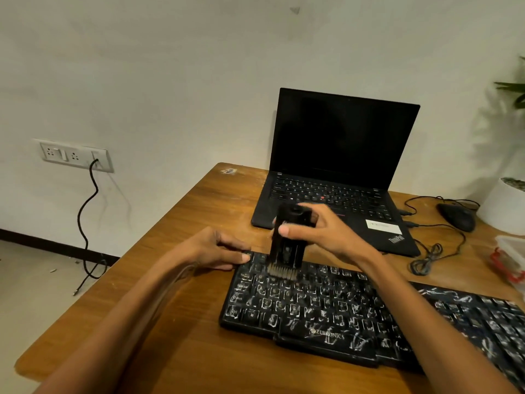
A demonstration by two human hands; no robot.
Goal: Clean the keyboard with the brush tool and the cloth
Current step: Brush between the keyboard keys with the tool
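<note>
A black keyboard (pixel 355 314) smeared with white dust lies across the wooden table (pixel 176 345). My right hand (pixel 324 231) grips a black brush tool (pixel 287 245), held upright with its pale bristles down on the keyboard's top-left key rows. My left hand (pixel 218 248) rests at the keyboard's top-left corner, its fingertips touching the edge. No cloth is in view.
An open black laptop (pixel 338 177) stands right behind the keyboard. To the right are a black mouse (pixel 457 216) with coiled cables, a white plant pot (pixel 505 206) and a clear box (pixel 511 257) with red clips. The table's left edge drops to the floor.
</note>
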